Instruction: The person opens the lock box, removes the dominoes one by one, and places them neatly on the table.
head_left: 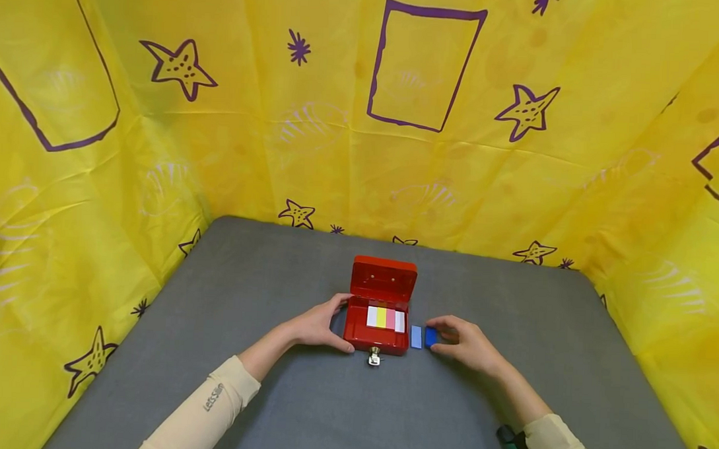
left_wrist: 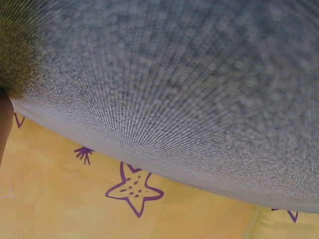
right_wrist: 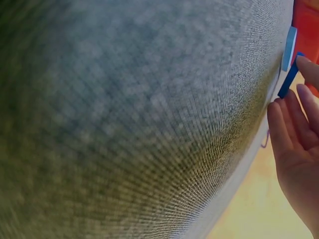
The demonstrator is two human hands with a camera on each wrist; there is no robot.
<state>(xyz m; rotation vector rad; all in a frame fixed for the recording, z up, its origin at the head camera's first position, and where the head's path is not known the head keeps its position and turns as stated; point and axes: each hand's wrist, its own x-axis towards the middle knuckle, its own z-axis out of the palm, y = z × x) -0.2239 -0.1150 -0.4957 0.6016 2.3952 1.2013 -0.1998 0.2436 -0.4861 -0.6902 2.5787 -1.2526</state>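
Note:
A red cash box (head_left: 357, 327) stands on the table with its lid (head_left: 384, 278) raised at the back. Inside lies a row of several thin flat blocks (head_left: 382, 318) in white, yellow and pink. My left hand (head_left: 316, 323) holds the box at its left side, thumb at the front corner and fingers at the rear corner. To the right of the box, my right hand (head_left: 465, 344) pinches a dark blue flat block (head_left: 431, 337) between thumb and fingertips. A light blue flat block (head_left: 416, 337) sits between that block and the box; the right wrist view shows both blue blocks.
A metal key (head_left: 374, 358) sticks out of the lock at the box's front. Grey cloth covers the table (head_left: 275, 268). A yellow curtain (head_left: 338, 158) with purple drawings rises along the back and both sides.

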